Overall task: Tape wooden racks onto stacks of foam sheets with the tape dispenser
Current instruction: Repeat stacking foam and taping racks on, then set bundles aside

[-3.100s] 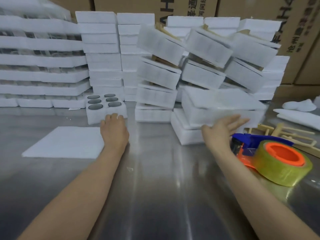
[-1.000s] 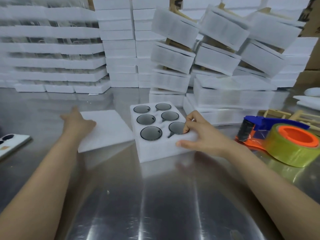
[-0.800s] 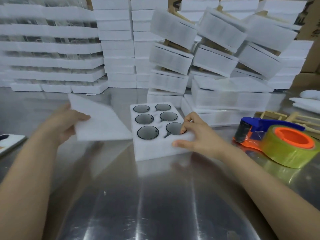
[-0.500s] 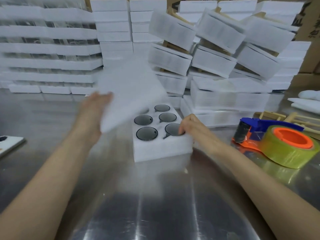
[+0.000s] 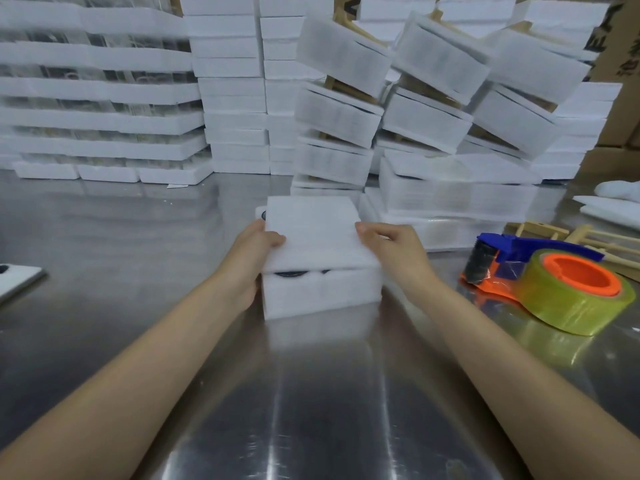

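The left hand [image 5: 254, 251] is clamping the sheet [image 5: 311, 230] at its left edge, thumb on top, while the right hand [image 5: 391, 249] is pinching its right edge. The sheet is lying on the block [image 5: 318, 292] at mid-desk [image 5: 311, 393], its near edge riding slightly high. It is looking light, soft and bendy, so holding it by two opposite edges is probably suiting it. The block is likely light too but easily dented, and best taken by its side walls. The sheet is mostly hiding what the block is carrying, with only dark curved rims showing in the gap. The left fingers are hiding behind the block. To the right, the dispenser [image 5: 547, 282] is partly covering the racks [image 5: 554, 233], which the frame edge is also cutting off.
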Available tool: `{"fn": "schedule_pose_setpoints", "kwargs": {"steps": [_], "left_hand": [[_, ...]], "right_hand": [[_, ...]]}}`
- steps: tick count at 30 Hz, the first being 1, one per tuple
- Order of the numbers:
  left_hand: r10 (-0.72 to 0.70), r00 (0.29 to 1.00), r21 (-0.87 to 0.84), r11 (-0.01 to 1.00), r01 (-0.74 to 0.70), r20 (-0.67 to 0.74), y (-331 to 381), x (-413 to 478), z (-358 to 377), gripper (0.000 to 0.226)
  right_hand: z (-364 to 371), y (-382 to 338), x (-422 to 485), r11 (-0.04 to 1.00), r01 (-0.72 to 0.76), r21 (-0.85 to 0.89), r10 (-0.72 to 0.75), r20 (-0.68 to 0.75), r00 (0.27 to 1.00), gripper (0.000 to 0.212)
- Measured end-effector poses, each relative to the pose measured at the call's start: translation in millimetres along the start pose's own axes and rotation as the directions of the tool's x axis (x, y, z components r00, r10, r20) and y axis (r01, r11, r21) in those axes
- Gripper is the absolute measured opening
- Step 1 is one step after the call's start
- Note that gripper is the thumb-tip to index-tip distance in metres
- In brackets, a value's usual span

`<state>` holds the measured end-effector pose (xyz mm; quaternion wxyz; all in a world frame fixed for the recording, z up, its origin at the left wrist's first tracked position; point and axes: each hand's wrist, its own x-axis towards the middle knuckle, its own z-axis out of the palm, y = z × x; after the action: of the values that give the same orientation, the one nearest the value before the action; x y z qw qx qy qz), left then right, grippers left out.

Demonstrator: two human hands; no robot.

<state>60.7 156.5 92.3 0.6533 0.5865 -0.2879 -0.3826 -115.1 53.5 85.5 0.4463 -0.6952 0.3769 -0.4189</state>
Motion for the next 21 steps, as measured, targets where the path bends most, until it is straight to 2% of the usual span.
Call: {"fn": "schedule_pose_setpoints", "kwargs": {"steps": [3,5,13,17,21], "left_hand": [[-0.011,0.999,-0.009,1.0,0.011,-0.045,-2,0,3,0.019],[-0.033,0.999,-0.026,0.999,0.031,-0.042,-2,-2,2,0.02],[0.029,0.999,0.013,0.999,-0.029,0.019,-3,-5,3,0.035],[0.037,0.999,0.019,0.999,-0.037,0.0,-4,-5,4,0.037],[0.026,1.0,0.027,0.999,-0.026,0.015,-3,-5,2,0.035]], "right_hand": [[-6,1,-7,0.995,-0.081,0.062,0.068,0.193,0.979,0.037],[-10,1,-8,0.993,-0.096,0.074,0.073,0.267,0.961,0.041],[4,8,-6,0.971,0.092,-0.219,-0.061,0.141,0.988,0.04],[10,13,-4,0.943,0.104,-0.315,-0.078,0.094,0.993,0.041],[14,14,-6,0.94,0.114,-0.321,-0.097,0.069,0.993,0.04]]}}
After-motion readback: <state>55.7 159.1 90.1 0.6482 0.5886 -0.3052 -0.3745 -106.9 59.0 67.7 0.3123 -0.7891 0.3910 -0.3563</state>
